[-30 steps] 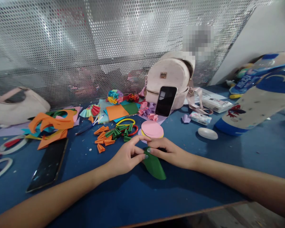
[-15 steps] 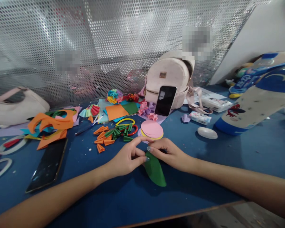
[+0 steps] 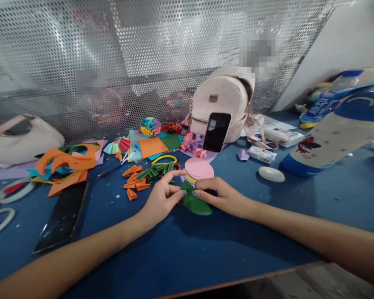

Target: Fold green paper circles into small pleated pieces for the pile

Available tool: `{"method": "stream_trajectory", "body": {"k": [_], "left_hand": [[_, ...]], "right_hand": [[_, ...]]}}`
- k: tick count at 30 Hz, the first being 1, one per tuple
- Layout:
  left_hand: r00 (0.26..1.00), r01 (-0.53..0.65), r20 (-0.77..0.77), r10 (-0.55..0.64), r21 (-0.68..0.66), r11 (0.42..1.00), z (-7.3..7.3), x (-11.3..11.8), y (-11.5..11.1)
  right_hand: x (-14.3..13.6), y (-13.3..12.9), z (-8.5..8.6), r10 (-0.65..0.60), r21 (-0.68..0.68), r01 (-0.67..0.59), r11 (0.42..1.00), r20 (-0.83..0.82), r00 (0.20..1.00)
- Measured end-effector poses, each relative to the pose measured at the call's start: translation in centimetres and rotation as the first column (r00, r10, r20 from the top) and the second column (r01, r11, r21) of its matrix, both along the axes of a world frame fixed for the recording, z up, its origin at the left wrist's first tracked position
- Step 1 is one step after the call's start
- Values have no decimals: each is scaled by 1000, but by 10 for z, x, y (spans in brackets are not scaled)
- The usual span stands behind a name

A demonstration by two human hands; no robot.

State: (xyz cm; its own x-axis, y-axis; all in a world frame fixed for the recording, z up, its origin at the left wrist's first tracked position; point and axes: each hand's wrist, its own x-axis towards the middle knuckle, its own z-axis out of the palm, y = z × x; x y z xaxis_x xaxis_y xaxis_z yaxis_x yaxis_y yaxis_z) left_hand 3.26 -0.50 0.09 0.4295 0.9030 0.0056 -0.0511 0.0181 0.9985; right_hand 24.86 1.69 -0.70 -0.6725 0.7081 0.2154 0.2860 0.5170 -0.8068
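A piece of green paper (image 3: 198,204) with a curved edge is held between both my hands, a little above the blue table. My left hand (image 3: 166,195) pinches its left end between thumb and fingers. On the upper side, my right hand (image 3: 222,195) grips it with the thumb on top; its other fingers are partly hidden. Just beyond my hands lies a stack of paper circles (image 3: 199,168), a pink one on top. To the left of it are several folded orange paper pieces (image 3: 133,179) and several folded green paper pieces (image 3: 152,174).
A dark phone (image 3: 62,218) lies at left beside orange paper scraps (image 3: 68,162) and white tape rings (image 3: 1,220). Another phone (image 3: 217,132) leans on a pale backpack (image 3: 220,99). A large bottle (image 3: 333,133) stands at right, near a white oval object (image 3: 271,174).
The green paper has turned from pointing steeply down toward me to lying more sideways. My left hand has shifted slightly left and away from me, and both hands still hold the paper.
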Motion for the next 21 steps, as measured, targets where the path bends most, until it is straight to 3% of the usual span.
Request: {"method": "stream_trajectory", "body": {"k": [12, 21], "left_hand": [[991, -119, 64, 120, -13, 993, 1, -2, 0], [975, -169, 134, 175, -54, 984, -3, -2, 3]], "right_hand": [[2, 3, 1, -29, 80, 27, 996, 30, 999], [2, 8, 7, -37, 11, 38, 999, -39, 999]]}}
